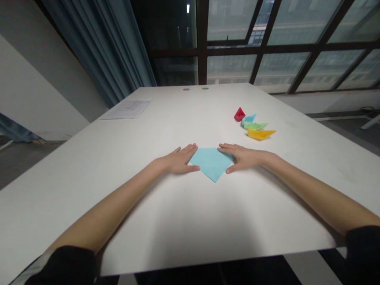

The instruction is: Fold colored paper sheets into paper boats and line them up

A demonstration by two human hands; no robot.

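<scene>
A light blue sheet of paper (211,162), folded into a triangle with its point towards me, lies flat on the white table (166,213). My left hand (178,160) rests palm down on the paper's left corner, fingers together and thumb along the edge. My right hand (242,157) presses flat on the right corner in the same way. Neither hand grips the paper; both lie on top of it.
Several folded paper boats stand in a row at the right: red (239,114), blue (248,118), green (255,126) and yellow (260,133). A printed sheet (127,109) lies at the far left. Dark windows and a blue curtain are behind the table.
</scene>
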